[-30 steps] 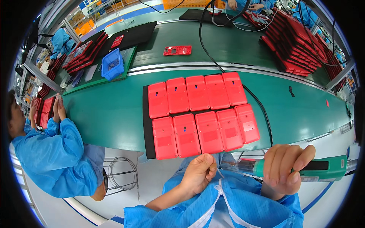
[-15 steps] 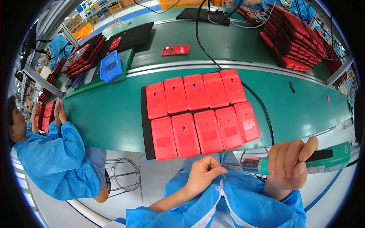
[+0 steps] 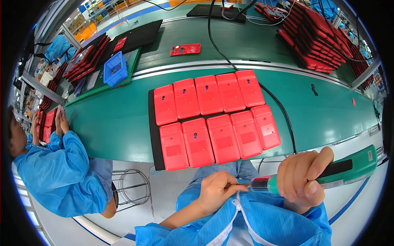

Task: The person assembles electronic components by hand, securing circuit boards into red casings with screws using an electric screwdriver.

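Observation:
My right hand [image 3: 301,176] is wrapped round a green electric screwdriver [image 3: 349,170] with a black grip strip, held level over my lap. Its clear nose and thin bit point left, toward my left hand [image 3: 217,190]. The left thumb and forefinger are pinched together right at the bit's tip; whatever lies between them is too small to make out. In front of me on the green bench, a black mat [image 3: 156,141] carries two rows of red plastic housings [image 3: 221,139], back side up. Several in the far row show a dark screw hole and a blue dot.
A blue bin [image 3: 115,69] of small dark parts sits at the far left. Beyond the metal rail lies a single red housing [image 3: 185,49]. Red stacks [image 3: 316,41] stand at the far right. A black cable [image 3: 283,110] crosses the bench. Another person [image 3: 61,172] works at left.
The screwdriver has moved left, so its tip now meets my left fingertips. My left hand has shifted slightly left. The housings keep their places on the mat; the whole view has shifted a little.

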Demonstrator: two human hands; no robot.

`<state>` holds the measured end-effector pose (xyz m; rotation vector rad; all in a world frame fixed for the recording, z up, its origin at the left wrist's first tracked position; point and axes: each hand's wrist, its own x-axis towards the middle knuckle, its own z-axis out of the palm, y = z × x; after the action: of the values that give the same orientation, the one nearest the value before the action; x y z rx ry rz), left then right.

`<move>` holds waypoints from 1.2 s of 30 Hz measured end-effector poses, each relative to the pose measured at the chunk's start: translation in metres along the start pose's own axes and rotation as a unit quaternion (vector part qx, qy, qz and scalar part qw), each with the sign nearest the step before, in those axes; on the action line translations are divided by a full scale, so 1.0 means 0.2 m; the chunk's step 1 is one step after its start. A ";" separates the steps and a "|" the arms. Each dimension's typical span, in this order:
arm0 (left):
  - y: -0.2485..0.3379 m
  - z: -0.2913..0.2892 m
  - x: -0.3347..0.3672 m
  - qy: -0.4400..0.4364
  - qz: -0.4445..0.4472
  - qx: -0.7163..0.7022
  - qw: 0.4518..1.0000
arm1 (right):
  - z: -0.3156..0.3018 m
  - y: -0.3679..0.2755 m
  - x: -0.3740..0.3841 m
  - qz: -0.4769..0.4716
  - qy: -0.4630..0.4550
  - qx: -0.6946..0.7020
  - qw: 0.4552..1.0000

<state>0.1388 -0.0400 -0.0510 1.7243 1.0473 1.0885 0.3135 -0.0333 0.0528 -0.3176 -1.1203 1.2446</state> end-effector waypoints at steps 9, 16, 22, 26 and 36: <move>0.00 -0.02 0.01 0.005 0.068 0.042 0.997 | 0.01 0.01 0.02 0.001 -0.011 -0.008 1.000; 0.00 -0.02 0.01 0.012 0.083 0.048 0.995 | 0.03 0.02 0.02 0.004 0.024 -0.007 1.000; -0.02 -0.02 0.00 0.042 0.103 0.052 0.992 | 0.04 0.04 0.02 -0.004 0.015 -0.005 1.000; -0.02 -0.03 0.00 0.042 0.103 0.055 0.992 | 0.04 0.05 0.03 -0.002 0.012 0.001 1.000; -0.03 0.01 0.01 0.015 0.165 0.112 0.980 | 0.01 0.02 0.05 0.070 -0.047 0.001 0.996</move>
<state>0.1390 -0.0374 -0.0559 2.1227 0.9527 1.2414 0.3093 -0.0240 0.0551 -0.3445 -1.1941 1.3967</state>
